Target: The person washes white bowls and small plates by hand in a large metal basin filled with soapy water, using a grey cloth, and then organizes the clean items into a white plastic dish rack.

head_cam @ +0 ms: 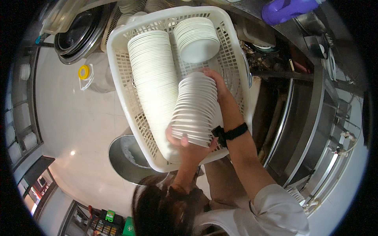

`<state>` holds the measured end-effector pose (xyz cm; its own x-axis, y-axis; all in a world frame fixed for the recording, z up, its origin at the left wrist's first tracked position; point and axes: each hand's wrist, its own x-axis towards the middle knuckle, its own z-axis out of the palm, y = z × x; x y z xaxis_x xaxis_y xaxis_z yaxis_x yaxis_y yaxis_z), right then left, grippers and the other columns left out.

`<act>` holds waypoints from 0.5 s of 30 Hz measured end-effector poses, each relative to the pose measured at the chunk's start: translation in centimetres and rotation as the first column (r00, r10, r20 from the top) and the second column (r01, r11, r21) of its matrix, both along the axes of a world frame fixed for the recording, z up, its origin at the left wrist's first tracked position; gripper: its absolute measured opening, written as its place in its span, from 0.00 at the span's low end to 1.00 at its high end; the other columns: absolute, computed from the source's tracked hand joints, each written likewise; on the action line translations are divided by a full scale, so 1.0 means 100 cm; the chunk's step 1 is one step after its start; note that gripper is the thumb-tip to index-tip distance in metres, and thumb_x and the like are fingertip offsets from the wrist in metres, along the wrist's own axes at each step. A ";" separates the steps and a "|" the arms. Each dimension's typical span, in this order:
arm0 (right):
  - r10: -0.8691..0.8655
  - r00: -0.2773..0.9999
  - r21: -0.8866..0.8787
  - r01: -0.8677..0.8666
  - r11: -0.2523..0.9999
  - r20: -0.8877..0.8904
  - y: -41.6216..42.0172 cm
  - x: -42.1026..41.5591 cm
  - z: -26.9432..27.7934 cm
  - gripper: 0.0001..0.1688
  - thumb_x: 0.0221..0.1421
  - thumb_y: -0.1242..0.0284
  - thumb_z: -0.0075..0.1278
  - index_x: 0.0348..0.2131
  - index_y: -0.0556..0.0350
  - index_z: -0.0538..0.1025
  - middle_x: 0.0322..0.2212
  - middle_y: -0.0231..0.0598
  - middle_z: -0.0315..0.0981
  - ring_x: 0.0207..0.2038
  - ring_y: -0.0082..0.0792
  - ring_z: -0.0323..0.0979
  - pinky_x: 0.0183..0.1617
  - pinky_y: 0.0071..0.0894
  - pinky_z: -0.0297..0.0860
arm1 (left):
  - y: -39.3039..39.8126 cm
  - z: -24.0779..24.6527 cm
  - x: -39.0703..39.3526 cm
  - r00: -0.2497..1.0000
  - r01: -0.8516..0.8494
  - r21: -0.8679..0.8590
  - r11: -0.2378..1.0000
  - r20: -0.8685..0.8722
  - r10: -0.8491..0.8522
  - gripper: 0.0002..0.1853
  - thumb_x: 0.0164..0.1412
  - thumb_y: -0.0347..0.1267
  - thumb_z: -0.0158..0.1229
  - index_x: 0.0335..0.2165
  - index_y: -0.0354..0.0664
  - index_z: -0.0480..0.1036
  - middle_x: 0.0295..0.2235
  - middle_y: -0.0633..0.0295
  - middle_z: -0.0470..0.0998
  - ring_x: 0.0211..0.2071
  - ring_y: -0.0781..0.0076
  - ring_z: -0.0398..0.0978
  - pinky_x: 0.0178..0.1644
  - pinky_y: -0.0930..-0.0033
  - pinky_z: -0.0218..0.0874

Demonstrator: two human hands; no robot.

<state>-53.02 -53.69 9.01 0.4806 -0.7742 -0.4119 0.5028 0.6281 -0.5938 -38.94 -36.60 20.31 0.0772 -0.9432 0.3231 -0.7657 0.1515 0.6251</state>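
Note:
Between my two hands I hold a curved stack of white dishes (195, 106) over the right half of a white plastic basket (122, 97). My left hand (189, 147) grips the near end of the stack, fingers spread round its rims. At the far end, my right hand (217, 81) is pressed against the stack; some of its fingers are hidden behind it. To the left, a long row of nested white dishes (153, 88) runs along the basket. A shorter stack of white dishes (196, 39) lies at its far right. A black band is on my right wrist.
A metal bucket (118, 159) with sudsy water stands at the basket's near left. Beyond the basket's left side are a clear jug with a yellow cap (84, 72) and metal basins (75, 35). Stainless steel counters (307, 126) line the right, with a purple bottle (285, 11) above.

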 end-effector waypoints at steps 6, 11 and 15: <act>0.052 0.993 0.115 -0.040 0.993 -0.103 -0.030 0.006 0.031 0.18 0.53 0.66 0.41 0.34 0.63 0.74 0.33 0.48 0.74 0.34 0.35 0.72 0.44 0.34 0.68 | -0.006 -0.015 -0.044 0.962 -0.257 -0.064 0.964 -0.108 0.250 0.35 0.40 0.47 0.65 0.44 0.39 0.65 0.39 0.58 0.72 0.42 0.61 0.69 0.48 0.62 0.60; 0.151 0.958 -0.131 -0.186 0.974 -0.242 -0.061 0.000 0.042 0.15 0.53 0.66 0.43 0.31 0.59 0.74 0.35 0.46 0.74 0.37 0.34 0.71 0.45 0.31 0.67 | -0.019 -0.022 -0.063 0.993 -0.112 0.179 0.977 -0.007 0.115 0.36 0.37 0.46 0.64 0.45 0.41 0.65 0.43 0.62 0.69 0.49 0.58 0.60 0.57 0.45 0.40; 0.229 0.865 -0.322 -0.394 0.861 -0.446 -0.084 0.002 0.047 0.13 0.53 0.68 0.44 0.31 0.59 0.75 0.36 0.43 0.74 0.38 0.31 0.70 0.44 0.28 0.66 | -0.029 -0.054 -0.073 0.955 -0.224 0.079 0.971 -0.179 0.235 0.38 0.35 0.47 0.60 0.46 0.43 0.64 0.48 0.61 0.65 0.54 0.56 0.52 0.59 0.39 0.23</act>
<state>-52.84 -62.05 13.72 0.5929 -0.7434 -0.3096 0.0030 0.3865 -0.9223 -46.22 -39.47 14.87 0.3474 -0.9094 0.2286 -0.6455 -0.0551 0.7618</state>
